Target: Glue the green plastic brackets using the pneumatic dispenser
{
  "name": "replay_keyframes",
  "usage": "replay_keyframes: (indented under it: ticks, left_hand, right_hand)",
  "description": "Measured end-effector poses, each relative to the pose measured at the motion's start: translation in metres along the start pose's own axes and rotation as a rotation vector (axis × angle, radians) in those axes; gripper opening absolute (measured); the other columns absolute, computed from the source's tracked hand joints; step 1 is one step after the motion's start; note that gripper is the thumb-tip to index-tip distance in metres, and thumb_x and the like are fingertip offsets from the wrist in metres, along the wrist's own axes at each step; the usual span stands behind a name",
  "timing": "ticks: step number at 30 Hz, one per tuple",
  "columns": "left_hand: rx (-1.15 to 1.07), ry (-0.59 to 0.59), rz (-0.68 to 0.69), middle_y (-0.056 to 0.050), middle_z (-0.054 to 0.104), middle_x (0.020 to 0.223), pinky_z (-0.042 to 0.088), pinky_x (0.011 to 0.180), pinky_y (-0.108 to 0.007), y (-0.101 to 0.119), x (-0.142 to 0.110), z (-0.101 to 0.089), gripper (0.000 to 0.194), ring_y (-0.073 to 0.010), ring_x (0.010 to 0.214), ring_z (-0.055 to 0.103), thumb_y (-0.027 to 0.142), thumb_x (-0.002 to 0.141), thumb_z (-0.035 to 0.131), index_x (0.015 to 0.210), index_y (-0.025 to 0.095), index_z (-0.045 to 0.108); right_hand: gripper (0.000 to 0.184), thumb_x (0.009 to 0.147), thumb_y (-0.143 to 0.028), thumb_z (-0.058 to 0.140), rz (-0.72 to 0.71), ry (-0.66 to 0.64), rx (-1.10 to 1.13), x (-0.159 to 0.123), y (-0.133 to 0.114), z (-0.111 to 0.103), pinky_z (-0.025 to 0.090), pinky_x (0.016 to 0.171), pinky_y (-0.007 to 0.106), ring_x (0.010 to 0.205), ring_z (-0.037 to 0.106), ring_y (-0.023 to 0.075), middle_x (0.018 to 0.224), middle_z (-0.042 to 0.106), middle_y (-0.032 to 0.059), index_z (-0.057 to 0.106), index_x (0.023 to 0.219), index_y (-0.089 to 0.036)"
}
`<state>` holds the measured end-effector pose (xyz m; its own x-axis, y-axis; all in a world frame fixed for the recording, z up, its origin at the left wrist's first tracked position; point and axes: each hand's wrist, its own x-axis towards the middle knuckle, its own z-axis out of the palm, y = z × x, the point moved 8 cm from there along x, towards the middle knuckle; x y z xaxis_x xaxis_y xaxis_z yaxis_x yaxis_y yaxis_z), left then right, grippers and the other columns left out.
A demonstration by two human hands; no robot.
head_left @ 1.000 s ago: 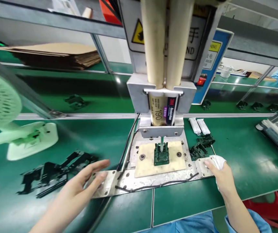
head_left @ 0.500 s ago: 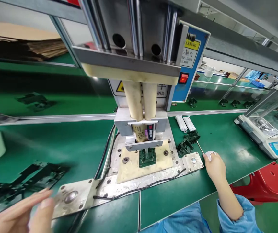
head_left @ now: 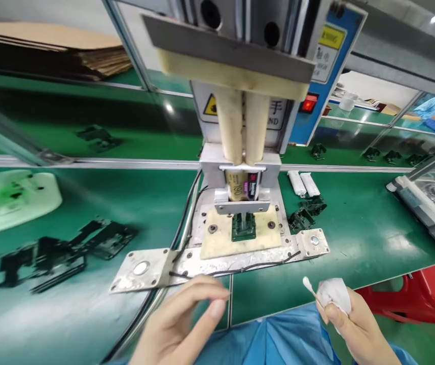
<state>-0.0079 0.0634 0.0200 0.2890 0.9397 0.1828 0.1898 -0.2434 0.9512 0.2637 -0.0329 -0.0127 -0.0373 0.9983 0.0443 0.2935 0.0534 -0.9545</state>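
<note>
My right hand (head_left: pixel 349 317) is closed around a cotton swab (head_left: pixel 309 286) and a crumpled white wipe (head_left: pixel 334 294), near the table's front edge. The swab's white tip points up and to the left. My left hand (head_left: pixel 187 319) is in front of the press, with thumb and forefinger curved toward each other, a gap between them and nothing seen in it. Before both hands stands a press (head_left: pixel 263 195), its two nozzles above a dark green plastic part (head_left: pixel 243 226) on the cream fixture plate (head_left: pixel 217 244). Metal button blocks (head_left: pixel 132 279) flank the press.
Dark plastic parts (head_left: pixel 50 258) lie on the left of the green table, beside a pale green tray (head_left: pixel 46 203). More dark parts (head_left: pixel 303 218) and two white tubes (head_left: pixel 297 183) sit right of the press. Further right are a scale (head_left: pixel 426 218) and a red stool (head_left: pixel 430 299).
My left hand has come from the left button block to the middle front. My right hand has drawn the swab back from the dark parts toward me. The view has shifted.
</note>
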Motion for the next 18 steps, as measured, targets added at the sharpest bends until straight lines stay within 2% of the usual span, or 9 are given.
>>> replay_keyframes:
  ticks: [3,7,12,16,18]
  left_hand:
    - [-0.182,-0.114,-0.005,-0.004,0.068,0.072,0.054,0.058,-0.025,0.025,0.015,0.025,0.015,-0.0171,0.063,0.063,0.036,0.090,0.066,0.083,0.026,0.075]
    - [-0.311,-0.194,0.007,-0.005,0.067,0.074,0.054,0.063,-0.027,0.042,0.020,0.043,0.016,-0.0168,0.069,0.063,0.036,0.091,0.066,0.089,0.023,0.076]
    - [-0.401,-0.280,0.005,-0.005,0.071,0.077,0.055,0.066,-0.027,0.047,0.017,0.056,0.011,-0.0158,0.069,0.064,0.028,0.085,0.075,0.093,0.021,0.078]
    - [-0.373,-0.298,-0.022,-0.004,0.072,0.074,0.054,0.064,-0.024,0.044,0.018,0.061,0.006,-0.0145,0.067,0.064,0.021,0.084,0.074,0.086,0.022,0.079]
    - [-0.316,-0.277,-0.002,-0.004,0.072,0.074,0.054,0.062,-0.025,0.041,0.020,0.060,0.008,-0.0150,0.066,0.065,0.019,0.084,0.073,0.086,0.024,0.079]
  right_hand:
    - [0.040,0.104,-0.048,0.045,-0.003,-0.038,-0.033,-0.002,-0.001,0.010,0.043,0.064,0.028,0.067,0.052,0.0188,0.074,0.055,0.0025,0.059,0.078,-0.021]
    - [0.040,0.102,-0.051,0.047,0.023,-0.065,-0.098,-0.003,0.001,0.014,0.049,0.065,0.029,0.067,0.055,0.0200,0.075,0.058,0.0039,0.062,0.079,-0.021]
    - [0.047,0.095,-0.064,0.053,0.089,0.063,-0.140,-0.007,0.003,0.011,0.051,0.062,0.030,0.070,0.058,0.0227,0.077,0.061,0.0064,0.063,0.077,-0.021]
    - [0.044,0.091,-0.063,0.058,0.091,0.100,-0.156,-0.007,0.003,0.013,0.052,0.061,0.030,0.070,0.059,0.0236,0.080,0.064,0.0076,0.066,0.080,-0.021]
    - [0.042,0.089,-0.062,0.061,0.093,0.175,-0.157,-0.004,0.006,0.005,0.052,0.063,0.031,0.069,0.060,0.0237,0.079,0.065,0.0071,0.067,0.081,-0.021]
